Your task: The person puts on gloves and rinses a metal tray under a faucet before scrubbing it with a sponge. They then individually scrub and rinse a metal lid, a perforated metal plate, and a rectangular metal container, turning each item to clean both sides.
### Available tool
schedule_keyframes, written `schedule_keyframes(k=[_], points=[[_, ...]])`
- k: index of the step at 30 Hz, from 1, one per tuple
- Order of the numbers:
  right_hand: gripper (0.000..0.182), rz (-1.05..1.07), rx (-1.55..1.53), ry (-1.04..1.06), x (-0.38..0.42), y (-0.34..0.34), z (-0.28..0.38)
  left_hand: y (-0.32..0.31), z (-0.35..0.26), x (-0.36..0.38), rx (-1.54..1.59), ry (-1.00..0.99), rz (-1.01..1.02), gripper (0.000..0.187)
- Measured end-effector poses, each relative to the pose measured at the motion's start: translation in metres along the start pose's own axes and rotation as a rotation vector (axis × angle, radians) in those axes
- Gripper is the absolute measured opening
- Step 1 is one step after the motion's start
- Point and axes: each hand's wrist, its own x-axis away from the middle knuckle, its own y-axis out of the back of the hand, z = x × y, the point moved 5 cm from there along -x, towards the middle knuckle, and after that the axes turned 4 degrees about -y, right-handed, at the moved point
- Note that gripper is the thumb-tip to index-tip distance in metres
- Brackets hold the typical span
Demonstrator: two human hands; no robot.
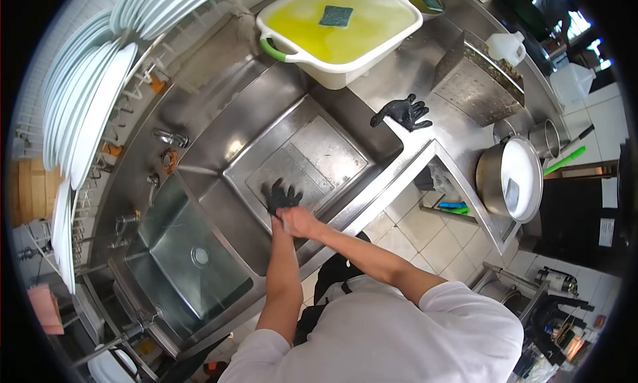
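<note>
A black glove covers my left hand [284, 198], whose fingers are spread, palm side not clear, above the metal sheet [299, 167] in the sink basin. My right hand [299, 222] is bare and closed around the glove's cuff at my left wrist. Another black glove [403, 112] lies on the steel counter at the basin's far right corner, fingers spread.
White plates [86, 110] stand in a rack at left, above a water-filled sink [193, 256]. A white tub [342, 67] holds yellow-green liquid and a scouring pad. A metal box [475, 84] and a large pot [490, 173] stand at right.
</note>
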Motion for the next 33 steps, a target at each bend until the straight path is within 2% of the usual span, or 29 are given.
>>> schedule_keyframes(k=[1,3,5,7,8,9,10,12,13,15,16,18,19,21,22,23,25,27,29,31,32,33], points=[[0.019,-0.010,0.000,-0.013,0.005,-0.006,-0.002,0.010,-0.001,-0.004,0.014,-0.037,-0.169,0.083],[0.020,-0.138,-0.057,0.024,0.014,-0.010,-0.003,0.016,0.011,-0.010,-0.028,0.023,-0.193,0.083],[0.022,-0.091,-0.013,-0.035,0.017,-0.011,-0.018,0.026,0.016,-0.011,-0.119,0.108,-0.252,0.084],[0.027,0.026,-0.165,-0.129,0.029,0.047,-0.034,0.032,0.011,-0.018,-0.167,0.140,-0.273,0.084],[0.033,-0.206,-0.051,-0.075,0.030,0.076,-0.059,0.036,0.011,-0.017,-0.190,0.143,-0.217,0.088],[0.036,-0.348,0.000,-0.367,0.042,0.131,-0.071,0.036,0.011,-0.017,-0.211,0.144,-0.160,0.093],[0.037,-0.871,0.080,-0.167,0.046,0.155,-0.141,0.032,0.006,-0.010,-0.239,0.150,-0.177,0.097],[0.041,-1.174,0.390,-0.295,0.072,0.269,-0.160,0.012,-0.001,0.007,-0.200,0.188,-0.236,0.097],[0.047,-1.128,0.324,-0.776,0.085,0.305,-0.172,0.002,-0.003,0.016,-0.166,0.226,-0.293,0.097],[0.042,-1.144,0.385,-1.005,0.095,0.336,-0.237,-0.019,-0.001,0.026,-0.149,0.245,-0.265,0.093],[0.042,-1.144,0.388,-1.004,0.096,0.341,-0.258,-0.027,0.003,0.031,-0.140,0.266,-0.244,0.090],[0.032,-0.873,0.055,-0.880,0.082,0.339,-0.293,-0.045,0.013,0.029,-0.167,0.277,-0.176,0.088],[0.032,-0.869,0.059,-0.876,0.081,0.337,-0.293,-0.057,0.018,0.028,-0.196,0.286,-0.114,0.087],[0.020,-0.866,-0.098,-0.731,0.075,0.329,-0.290,-0.077,0.031,0.024,-0.180,0.285,-0.106,0.082],[0.013,-1.028,-0.108,-0.599,0.076,0.323,-0.276,-0.089,0.038,0.021,-0.240,0.274,-0.065,0.080],[0.008,-1.111,0.009,-0.475,0.076,0.315,-0.259,-0.102,0.043,0.017,-0.301,0.261,-0.025,0.077],[0.005,-1.081,-0.125,-0.394,0.069,0.292,-0.208,-0.132,0.060,0.010,-0.441,0.287,0.074,0.071],[0.005,-1.018,-0.254,-0.241,0.054,0.254,-0.183,-0.160,0.073,0.011,-0.412,0.264,0.192,0.061],[0.004,-0.979,-0.249,-0.199,0.044,0.221,-0.137,-0.179,0.076,0.017,-0.545,0.129,0.217,0.053],[0.004,-0.848,-0.721,-0.349,0.020,0.172,-0.138,-0.181,0.080,0.011,-0.807,-0.272,0.454,0.049],[0.004,-0.811,-0.767,-0.414,0.014,0.162,-0.130,-0.161,0.090,-0.014,-0.740,-0.137,0.468,0.044],[0.004,-0.780,-0.773,-0.411,0.006,0.157,-0.126,-0.163,0.078,-0.008,-0.738,-0.149,0.440,0.044]])
